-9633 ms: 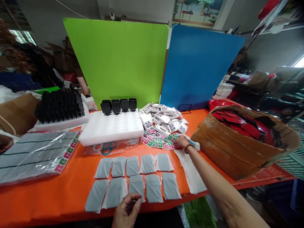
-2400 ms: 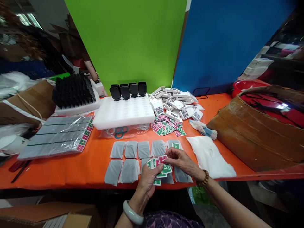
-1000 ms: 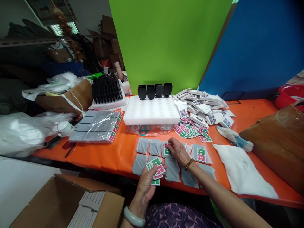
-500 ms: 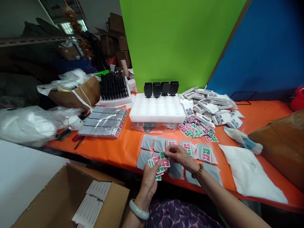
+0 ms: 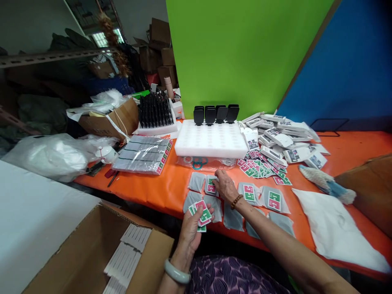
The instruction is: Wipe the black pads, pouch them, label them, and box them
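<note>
My left hand [image 5: 191, 230] is closed round a fanned stack of small pink-and-green printed packets [image 5: 201, 213], held low before the table edge. My right hand [image 5: 226, 187] reaches over the back row of grey pouches, its fingers bent at the edge of a single pink-and-green packet [image 5: 211, 185] that lies on one pouch. That hand partly hides the pouch to its right. Farther right, a grey pouch [image 5: 256, 200] and the end pouch [image 5: 283, 205] each carry a packet. The far-left pouch [image 5: 196, 182] and the front-row pouches, such as one grey pouch [image 5: 232, 216], show none on top.
A white foam block [image 5: 211, 141] with black stands [image 5: 216, 114] sits behind the pouches. Loose packets [image 5: 257, 168] and white boxes [image 5: 284, 134] are heaped to its right. A white pillow-like bag [image 5: 333, 228] lies right; an open carton [image 5: 156, 253] stands front left.
My right hand has carried a packet from beside the left-hand stack away to a back-row pouch. The left hand stays low with its stack. The view has shifted slightly left.
</note>
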Motion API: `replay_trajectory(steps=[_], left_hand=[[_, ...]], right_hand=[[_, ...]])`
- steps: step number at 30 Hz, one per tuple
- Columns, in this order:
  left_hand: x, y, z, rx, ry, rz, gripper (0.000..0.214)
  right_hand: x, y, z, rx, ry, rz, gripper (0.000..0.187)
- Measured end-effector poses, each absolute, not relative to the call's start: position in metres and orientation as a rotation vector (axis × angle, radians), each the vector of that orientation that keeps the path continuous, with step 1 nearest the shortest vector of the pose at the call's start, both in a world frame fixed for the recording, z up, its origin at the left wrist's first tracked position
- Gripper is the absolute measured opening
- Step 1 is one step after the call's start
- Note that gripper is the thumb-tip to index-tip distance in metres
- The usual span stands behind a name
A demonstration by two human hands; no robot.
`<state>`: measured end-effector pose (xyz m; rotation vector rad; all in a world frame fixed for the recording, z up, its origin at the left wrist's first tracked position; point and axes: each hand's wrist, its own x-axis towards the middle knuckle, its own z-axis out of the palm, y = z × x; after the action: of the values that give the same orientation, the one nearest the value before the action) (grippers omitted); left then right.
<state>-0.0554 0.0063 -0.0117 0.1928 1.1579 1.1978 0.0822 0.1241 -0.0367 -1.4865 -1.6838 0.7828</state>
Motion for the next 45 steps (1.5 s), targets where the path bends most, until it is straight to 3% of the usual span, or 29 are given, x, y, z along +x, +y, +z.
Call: replay_trajectory(steps=[3, 8, 10, 16, 29, 36, 42, 45], left_hand=[[-0.055, 0.008, -0.013, 0.202, 1.151, 1.215, 0.040], [-0.055, 0.009, -0.013, 0.270, 1.108, 1.234, 0.048], [-0.054, 0.009, -0.011, 0.300, 1.110, 1.222, 0.048], [-0.058, 0.006, -0.009, 0.283, 1.091, 1.212, 0.048], [-0.076, -0.007, -0.012, 0.121, 1.176, 1.232, 0.025], [-0.077, -0.008, -0.011, 0.173, 1.179, 1.241, 0.032], [-0.070, -0.006, -0.014, 0.262, 1.176, 1.237, 0.048], [-0.066, -0.008, -0.016, 0.277, 1.177, 1.234, 0.050]], right_hand=[[0.084, 0.109, -0.022, -1.406, -1.748, 0.825, 0.008], [0.080, 0.083, -0.011, -1.101, -1.665, 1.727, 0.021], [0.077, 0.079, -0.014, -1.058, -1.541, 1.870, 0.024], [0.074, 0.090, -0.022, -1.126, -1.429, 1.769, 0.025], [0.032, 0.160, -0.043, -1.407, -1.667, 0.957, 0.013], [0.044, 0.134, -0.025, -1.364, -1.747, 0.815, 0.010], [0.064, 0.076, -0.016, -1.149, -1.585, 1.708, 0.024], [0.066, 0.057, -0.024, -1.088, -1.373, 1.892, 0.029]])
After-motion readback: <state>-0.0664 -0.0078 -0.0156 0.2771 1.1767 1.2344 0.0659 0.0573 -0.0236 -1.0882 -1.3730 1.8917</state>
